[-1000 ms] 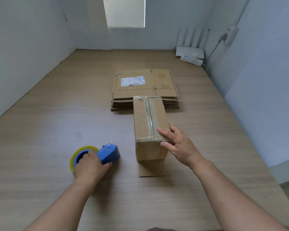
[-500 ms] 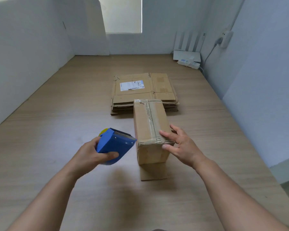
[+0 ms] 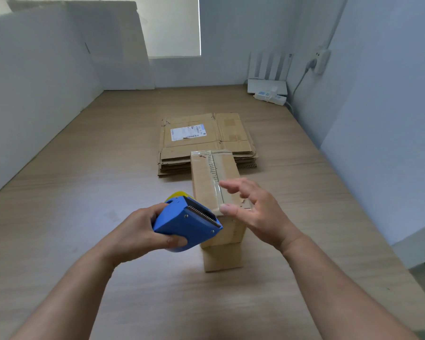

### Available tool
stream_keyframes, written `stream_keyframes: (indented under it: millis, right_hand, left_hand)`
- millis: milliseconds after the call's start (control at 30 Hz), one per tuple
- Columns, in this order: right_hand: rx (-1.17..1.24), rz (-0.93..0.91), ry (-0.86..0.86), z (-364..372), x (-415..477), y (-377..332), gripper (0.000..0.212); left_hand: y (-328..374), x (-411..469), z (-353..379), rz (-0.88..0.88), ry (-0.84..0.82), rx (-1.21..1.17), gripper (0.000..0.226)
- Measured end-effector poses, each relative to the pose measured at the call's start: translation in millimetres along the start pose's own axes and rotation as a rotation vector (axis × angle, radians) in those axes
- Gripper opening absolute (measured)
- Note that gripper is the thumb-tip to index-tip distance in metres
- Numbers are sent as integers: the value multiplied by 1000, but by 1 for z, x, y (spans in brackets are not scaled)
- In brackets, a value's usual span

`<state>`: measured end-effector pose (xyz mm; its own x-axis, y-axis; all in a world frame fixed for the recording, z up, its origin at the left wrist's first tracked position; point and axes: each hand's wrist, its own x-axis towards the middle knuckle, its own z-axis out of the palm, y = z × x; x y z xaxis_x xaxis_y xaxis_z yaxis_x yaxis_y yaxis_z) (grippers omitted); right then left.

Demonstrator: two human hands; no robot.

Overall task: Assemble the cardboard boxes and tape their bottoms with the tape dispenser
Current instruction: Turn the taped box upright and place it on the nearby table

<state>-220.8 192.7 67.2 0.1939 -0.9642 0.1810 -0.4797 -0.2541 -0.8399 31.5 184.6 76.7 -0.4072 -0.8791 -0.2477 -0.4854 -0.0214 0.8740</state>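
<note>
Taped brown cardboard box [image 3: 206, 177] stands mid-worktop. Stack of flattened cardboard boxes [image 3: 206, 133] lies at its 12 o'clock. Blue plastic tape dispenser [image 3: 184, 223], blade up, is at its 8 o'clock.

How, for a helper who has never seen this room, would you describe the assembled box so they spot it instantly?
On the wooden table, find the stack of flattened cartons near the middle. Just in front of it stands the assembled box, under the right hand. It alone is folded up into a block, with clear tape along its top seam.
</note>
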Motion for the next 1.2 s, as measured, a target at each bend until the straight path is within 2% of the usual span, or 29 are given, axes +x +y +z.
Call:
stream_keyframes:
  millis: [67,167,300,467,600,733,800,967,1133,1200]
  right_hand:
    - [-16,-16,1,5,3,-11,35]
    - [33,-32,106,10,6,-13,6]
    - [99,-17,166,11,4,-13,15]
    - [180,-41,162,4,5,-19,22]
    - [306,108,205,8,2,-19,24]
    - [486,326,392,-5,-5,3,25]
    - [448,419,461,-16,-10,19,28]
    - [302,557,449,-2,-10,43,31]
    - [218,607,456,3,-7,59,29]
    - [217,627,466,4,-7,63,29]
  left_hand:
    - [4,3,0,9,-16,8,49]
    - [9,6,0,11,-30,33,50]
    - [15,6,-2,8,-35,40,52]
    - [26,4,-4,-14,-86,57,64]
    - [35,6,-14,-33,-77,86,66]
    - [32,1,-42,-153,-110,170,94]
    - [25,-6,-59,-255,-117,199,98]
    - [26,6,-64,-416,-198,327,108]
    - [35,26,-65,-471,-205,400,88]
    - [36,33,-63,-486,-210,427,87]
